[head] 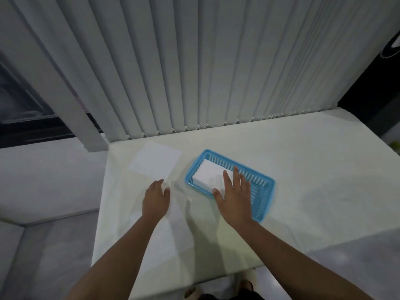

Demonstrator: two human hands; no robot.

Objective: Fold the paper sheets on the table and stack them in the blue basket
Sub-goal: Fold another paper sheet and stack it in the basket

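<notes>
Blue basket is holding folded white paper; the right hand is stretching over it, fingers spread flat, the left hand hanging loose-fingered, empty, beside a flat sheet.

This is a plain indoor room, more like an office or a home than a workshop; which of the two cannot be told. Pale grey vertical blinds fill the upper half of the frame. At the left edge, a dark window in a black frame shows beside them. A table under a cream cloth stands against the blinds. Smooth grey floor lies at lower left, and bare toes show at bottom centre.
</notes>
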